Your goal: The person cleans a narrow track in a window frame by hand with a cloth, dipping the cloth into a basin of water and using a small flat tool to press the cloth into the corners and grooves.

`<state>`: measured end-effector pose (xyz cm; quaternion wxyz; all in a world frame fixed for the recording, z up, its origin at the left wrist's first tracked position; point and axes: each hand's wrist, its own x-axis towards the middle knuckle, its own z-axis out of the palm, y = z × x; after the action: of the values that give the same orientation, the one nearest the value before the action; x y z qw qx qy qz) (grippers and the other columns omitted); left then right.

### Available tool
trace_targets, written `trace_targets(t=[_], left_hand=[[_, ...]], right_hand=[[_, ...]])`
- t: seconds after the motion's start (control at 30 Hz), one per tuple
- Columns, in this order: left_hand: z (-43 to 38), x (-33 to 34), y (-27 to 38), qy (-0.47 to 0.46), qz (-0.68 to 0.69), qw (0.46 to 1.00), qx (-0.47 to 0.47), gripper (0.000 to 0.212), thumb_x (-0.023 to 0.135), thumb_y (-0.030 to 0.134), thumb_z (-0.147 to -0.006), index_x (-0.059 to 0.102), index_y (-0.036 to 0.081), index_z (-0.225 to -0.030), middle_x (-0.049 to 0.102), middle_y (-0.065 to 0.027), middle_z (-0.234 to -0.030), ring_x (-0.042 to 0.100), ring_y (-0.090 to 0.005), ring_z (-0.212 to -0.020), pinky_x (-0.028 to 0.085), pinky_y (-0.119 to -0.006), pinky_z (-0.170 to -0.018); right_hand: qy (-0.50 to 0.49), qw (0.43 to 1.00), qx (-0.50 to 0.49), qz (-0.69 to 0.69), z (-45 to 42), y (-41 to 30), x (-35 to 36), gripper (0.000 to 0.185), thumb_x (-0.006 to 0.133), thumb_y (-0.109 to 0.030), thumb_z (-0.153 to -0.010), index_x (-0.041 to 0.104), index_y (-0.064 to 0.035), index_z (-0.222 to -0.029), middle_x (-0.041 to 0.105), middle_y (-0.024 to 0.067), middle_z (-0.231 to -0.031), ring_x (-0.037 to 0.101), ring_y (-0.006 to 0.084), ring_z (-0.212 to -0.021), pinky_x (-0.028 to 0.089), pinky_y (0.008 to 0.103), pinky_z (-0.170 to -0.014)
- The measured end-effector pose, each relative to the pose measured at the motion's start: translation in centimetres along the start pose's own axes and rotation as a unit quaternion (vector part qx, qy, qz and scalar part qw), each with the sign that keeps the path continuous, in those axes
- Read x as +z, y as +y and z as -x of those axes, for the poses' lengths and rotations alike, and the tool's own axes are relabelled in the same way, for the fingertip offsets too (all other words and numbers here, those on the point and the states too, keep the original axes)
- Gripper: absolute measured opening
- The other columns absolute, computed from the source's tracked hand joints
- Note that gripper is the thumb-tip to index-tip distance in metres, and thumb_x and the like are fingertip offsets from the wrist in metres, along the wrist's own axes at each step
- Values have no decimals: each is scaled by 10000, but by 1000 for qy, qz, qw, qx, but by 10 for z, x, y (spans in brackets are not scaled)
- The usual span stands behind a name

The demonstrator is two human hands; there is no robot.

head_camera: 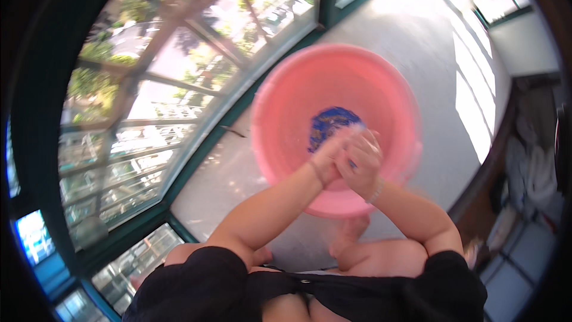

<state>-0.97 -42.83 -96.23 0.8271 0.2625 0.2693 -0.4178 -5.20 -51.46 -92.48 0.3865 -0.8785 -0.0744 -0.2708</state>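
Observation:
A large pink plastic basin (286,80) stands on the floor before me. On its bottom is a round blue patch with yellowish marks (330,118); whether it is print or a separate thing I cannot tell. My left hand (333,154) and my right hand (364,161) are pressed together over the basin, fingers curled and blurred. A whitish, shiny bit, perhaps foam or wet cloth, shows at the fingertips, and a small blue spot lies between the fingers. What the hands hold, if anything, is hidden. A beaded bracelet (374,191) circles my right wrist.
Green-framed windows with bars (214,136) run along the left. A thin dark object (233,131) lies on the grey floor (440,143) near the frame. Sunlit stripes cross the floor at right. Beyond a dark edge lie blurred whitish items (527,174). My bare feet are just below the basin.

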Motion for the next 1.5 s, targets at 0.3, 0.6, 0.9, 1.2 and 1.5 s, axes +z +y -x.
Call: trace_targets(t=[0.3, 0.6, 0.9, 1.2, 1.5], left_hand=[[21, 3, 46, -92, -104, 990, -37, 233, 563, 244, -935, 490, 107, -1108, 573, -54, -996, 585, -171, -884, 520, -340, -767], [57, 26, 69, -238, -141, 951, -136, 221, 553, 276, -943, 525, 91, -1062, 594, -50, -986, 595, -178, -870, 517, -340, -766], [61, 53, 97, -357, -141, 867, -317, 240, 544, 307, -952, 560, 76, -1015, 614, -45, -976, 605, -185, -855, 514, -341, -764], [58, 91, 152, -451, -112, 840, -281, 284, 534, 339, -961, 596, 61, -969, 635, -41, -966, 616, -192, -841, 511, -341, -763], [159, 67, 186, -22, -117, 980, 160, 288, 683, 10, -802, 507, -19, -1028, 630, -153, -921, 671, -227, -776, 590, -332, -661]], right_hand=[[-208, 915, -324, 120, 8, -12, 3, 113, 596, -126, -562, 492, -99, -526, 481, 58, -612, 503, 261, -640, 381, 441, -649], [-415, 817, -343, 208, 3, 42, 49, 203, 553, -180, -808, 666, -10, -802, 639, 150, -843, 603, 322, -869, 448, 461, -754], [-356, 778, -494, 157, -58, 3, 2, 129, 630, -244, -720, 566, -132, -725, 504, 63, -727, 518, 246, -720, 394, 412, -642], [19, 965, -255, 55, -110, -22, 1, 172, 584, -273, -794, 562, -109, -838, 523, 87, -785, 533, 243, -754, 409, 384, -689], [-68, 903, 300, -300, -174, -66, 13, 279, 458, -295, -990, 597, -55, -1025, 603, 50, -906, 562, 112, -769, 464, 264, -655]])
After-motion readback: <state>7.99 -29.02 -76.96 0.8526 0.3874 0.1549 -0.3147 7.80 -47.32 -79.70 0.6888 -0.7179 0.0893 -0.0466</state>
